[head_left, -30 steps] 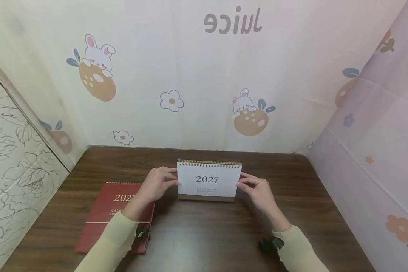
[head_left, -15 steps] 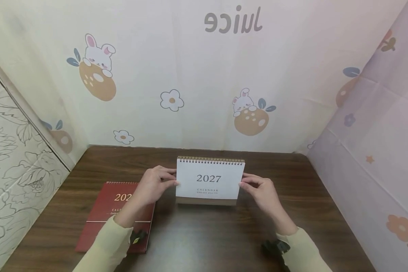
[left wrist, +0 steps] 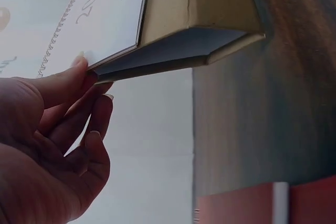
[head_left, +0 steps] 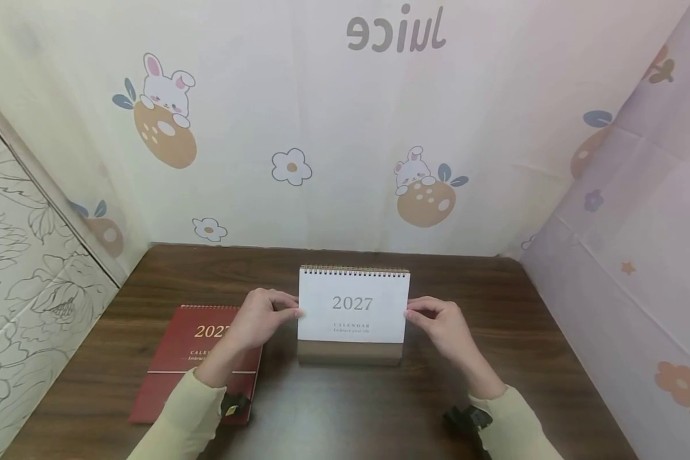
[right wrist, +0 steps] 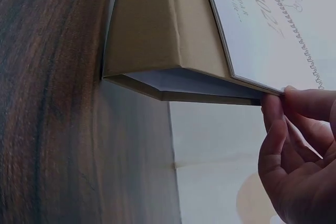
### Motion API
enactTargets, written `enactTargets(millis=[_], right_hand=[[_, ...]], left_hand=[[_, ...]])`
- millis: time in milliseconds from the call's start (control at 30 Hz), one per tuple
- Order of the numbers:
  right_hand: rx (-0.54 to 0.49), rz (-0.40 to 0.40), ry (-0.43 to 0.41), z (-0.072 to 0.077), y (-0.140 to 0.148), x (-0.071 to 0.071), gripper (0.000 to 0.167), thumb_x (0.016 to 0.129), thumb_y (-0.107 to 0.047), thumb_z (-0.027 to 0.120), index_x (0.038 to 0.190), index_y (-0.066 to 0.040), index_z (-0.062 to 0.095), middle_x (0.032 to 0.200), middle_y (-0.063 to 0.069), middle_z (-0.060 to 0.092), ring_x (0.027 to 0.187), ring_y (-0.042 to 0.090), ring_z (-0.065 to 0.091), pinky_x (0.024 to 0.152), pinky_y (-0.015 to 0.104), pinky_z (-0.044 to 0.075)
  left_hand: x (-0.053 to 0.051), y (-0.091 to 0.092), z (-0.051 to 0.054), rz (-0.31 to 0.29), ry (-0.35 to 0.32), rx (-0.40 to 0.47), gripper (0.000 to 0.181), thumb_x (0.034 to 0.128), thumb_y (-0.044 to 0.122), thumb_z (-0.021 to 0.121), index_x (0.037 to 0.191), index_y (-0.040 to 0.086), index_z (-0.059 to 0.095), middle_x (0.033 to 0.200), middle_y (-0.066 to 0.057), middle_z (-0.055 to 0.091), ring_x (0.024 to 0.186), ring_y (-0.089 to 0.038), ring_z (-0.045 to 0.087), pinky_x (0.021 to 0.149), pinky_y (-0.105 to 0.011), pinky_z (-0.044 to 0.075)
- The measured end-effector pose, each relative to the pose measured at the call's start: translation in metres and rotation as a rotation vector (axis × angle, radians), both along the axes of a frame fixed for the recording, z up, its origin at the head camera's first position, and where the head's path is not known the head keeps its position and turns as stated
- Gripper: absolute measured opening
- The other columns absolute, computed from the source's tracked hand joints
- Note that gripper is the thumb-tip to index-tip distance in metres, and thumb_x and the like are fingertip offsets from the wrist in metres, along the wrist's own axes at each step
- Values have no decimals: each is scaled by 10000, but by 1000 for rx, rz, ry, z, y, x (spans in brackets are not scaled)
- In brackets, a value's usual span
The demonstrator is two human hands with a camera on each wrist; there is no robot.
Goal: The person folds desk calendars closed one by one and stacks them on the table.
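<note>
A white desk calendar (head_left: 352, 306) with a wire-bound top and "2027" on its cover stands upright between my two hands in the head view. Below the cover, its brown cardboard base (right wrist: 149, 24) forms a hollow stand, open at the ends. My left hand (head_left: 261, 317) pinches one side edge, thumb in front and fingers behind. On the opposite edge, my right hand (head_left: 439, 319) grips the same way. Whether the base touches the wooden table (head_left: 333, 409) is hard to tell. A red calendar (head_left: 169, 383) lies flat under my left forearm, partly covered by it.
A pale curtain (head_left: 345, 128) printed with rabbits and fruit hangs behind the table's back edge. Another printed curtain (head_left: 638, 268) borders the right side, and a flower-patterned panel (head_left: 29, 268) borders the left.
More of the brown base shows below the white cover, and its bottom edge sits nearer to me. Both hands keep their hold on the side edges. The red calendar stays put.
</note>
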State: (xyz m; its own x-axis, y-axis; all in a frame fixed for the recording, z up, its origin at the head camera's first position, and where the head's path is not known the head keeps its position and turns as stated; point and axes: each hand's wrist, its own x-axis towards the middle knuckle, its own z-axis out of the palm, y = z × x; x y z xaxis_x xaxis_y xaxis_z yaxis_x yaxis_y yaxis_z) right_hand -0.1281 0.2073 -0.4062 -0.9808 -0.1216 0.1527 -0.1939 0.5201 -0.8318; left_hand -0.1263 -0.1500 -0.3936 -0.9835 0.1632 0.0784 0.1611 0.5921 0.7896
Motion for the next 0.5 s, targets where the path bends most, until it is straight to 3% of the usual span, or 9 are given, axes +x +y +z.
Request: enactTargets(millis=[267,500], right_hand=[[47,-5,-81,-8,-1,-2,228,924,-233,736,1084,-71,756,1101,96,723,1006,269,660,884,473,541],[152,3,-149,-13,-6,-1,274,952,-260,697,1140,-61,721,1139,114,702,1044,287,644,893,501,531]], left_hand=[[-3,5,-18,48,-54,42,111,858,185,801,953,128,802,995,-5,740,922,-185,651,780,-401,531],[-2,11,-28,102,-61,-6,267,895,230,767,1131,107,735,1059,-15,720,971,-206,662,819,-425,547]])
